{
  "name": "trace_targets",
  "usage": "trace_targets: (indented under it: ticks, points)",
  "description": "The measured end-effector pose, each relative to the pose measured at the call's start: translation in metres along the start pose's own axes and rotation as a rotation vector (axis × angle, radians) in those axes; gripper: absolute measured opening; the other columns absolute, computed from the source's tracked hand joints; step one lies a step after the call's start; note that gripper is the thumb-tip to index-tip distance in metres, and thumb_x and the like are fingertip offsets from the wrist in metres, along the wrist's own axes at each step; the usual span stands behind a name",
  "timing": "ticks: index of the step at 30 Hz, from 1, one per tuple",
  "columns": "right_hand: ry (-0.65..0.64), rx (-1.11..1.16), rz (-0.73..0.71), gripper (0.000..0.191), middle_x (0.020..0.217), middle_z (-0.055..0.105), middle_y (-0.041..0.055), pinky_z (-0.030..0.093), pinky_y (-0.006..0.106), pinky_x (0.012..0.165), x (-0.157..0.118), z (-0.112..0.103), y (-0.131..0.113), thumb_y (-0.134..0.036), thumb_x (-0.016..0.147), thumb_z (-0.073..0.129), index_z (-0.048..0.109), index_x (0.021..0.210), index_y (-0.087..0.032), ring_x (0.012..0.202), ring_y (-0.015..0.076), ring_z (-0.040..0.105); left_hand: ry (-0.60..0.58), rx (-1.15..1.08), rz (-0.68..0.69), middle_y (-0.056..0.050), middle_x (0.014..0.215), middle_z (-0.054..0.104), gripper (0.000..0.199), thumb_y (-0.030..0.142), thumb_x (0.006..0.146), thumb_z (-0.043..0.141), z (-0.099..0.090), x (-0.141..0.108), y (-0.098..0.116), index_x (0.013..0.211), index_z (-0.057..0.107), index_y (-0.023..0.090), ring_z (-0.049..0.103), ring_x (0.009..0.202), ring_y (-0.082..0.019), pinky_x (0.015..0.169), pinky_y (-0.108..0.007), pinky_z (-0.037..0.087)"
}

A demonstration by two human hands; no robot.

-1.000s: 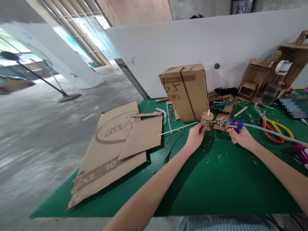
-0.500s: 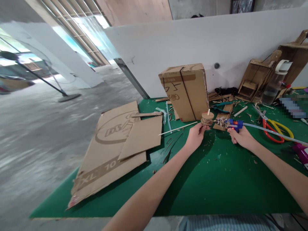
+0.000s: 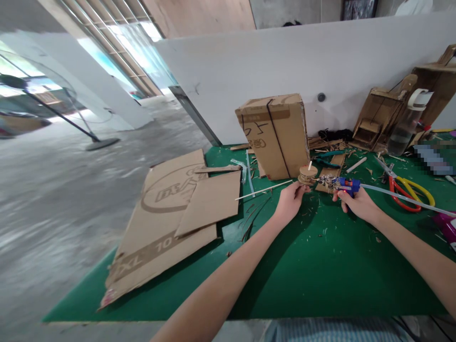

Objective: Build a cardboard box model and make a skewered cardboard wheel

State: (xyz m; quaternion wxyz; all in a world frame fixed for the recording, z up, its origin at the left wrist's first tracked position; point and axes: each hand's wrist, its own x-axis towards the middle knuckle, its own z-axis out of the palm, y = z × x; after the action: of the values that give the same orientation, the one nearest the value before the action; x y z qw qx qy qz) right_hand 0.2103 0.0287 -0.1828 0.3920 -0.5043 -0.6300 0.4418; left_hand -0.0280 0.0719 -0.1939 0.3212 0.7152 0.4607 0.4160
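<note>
Closed on a small round cardboard spool (image 3: 307,174), my left hand (image 3: 291,199) pinches it from below. A short pale stick (image 3: 309,165) stands up out of the spool's top disc. My right hand (image 3: 356,204) grips a blue hot glue gun (image 3: 349,185). Its nozzle, crusted with debris, points left and is at the spool's side; whether it touches I cannot tell. A long clear glue stick (image 3: 395,191) runs out of the gun's back to the right. A thin wooden stick (image 3: 263,190) lies left of my left hand.
A cardboard box (image 3: 274,137) stands behind my hands. Flat cardboard sheets (image 3: 160,204) cover the green table's (image 3: 285,285) left side. To the right lie scissors (image 3: 413,192), green-handled pliers (image 3: 327,159), a water bottle (image 3: 406,123) and cardboard models (image 3: 377,111). Scraps are scattered about.
The fingers of my right hand have shifted slightly on the glue gun's handle. The spool has tilted a little in my left hand. Little else differs.
</note>
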Motion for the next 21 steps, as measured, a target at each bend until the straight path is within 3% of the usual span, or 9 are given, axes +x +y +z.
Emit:
trace_targets:
  ticks: [3,9,21]
  points:
    - [0.025,0.038,0.007,0.039,0.073,0.065,0.0028,0.042,0.025,0.046,-0.002,0.003,-0.007,-0.057,0.085,0.056,0.058,0.083,-0.018,0.045,0.0087,0.051,0.003,-0.005,0.007,-0.011,0.095,0.075,0.02,0.029,0.093,0.046,0.0,0.0,0.001,0.093,0.062,0.017,0.072,0.091,-0.024,0.085,-0.036,0.055]
    - [0.037,0.005,0.048,0.038,0.063,0.057,-0.0017,0.04,0.025,0.044,-0.006,0.005,-0.022,-0.056,0.081,0.058,0.053,0.077,-0.019,0.043,0.0079,0.047,0.007,-0.015,0.006,-0.011,0.094,0.075,0.02,0.028,0.092,0.047,0.0,0.0,0.002,0.093,0.063,0.016,0.072,0.09,-0.023,0.084,-0.035,0.056]
    - [0.029,-0.038,0.098,0.039,0.052,0.049,-0.0044,0.043,0.025,0.045,-0.003,0.003,-0.01,-0.058,0.081,0.058,0.05,0.074,-0.021,0.044,0.0105,0.048,0.018,-0.004,-0.007,-0.009,0.092,0.076,0.017,0.027,0.091,0.051,-0.001,-0.001,0.005,0.093,0.064,0.017,0.073,0.088,-0.023,0.084,-0.036,0.056]
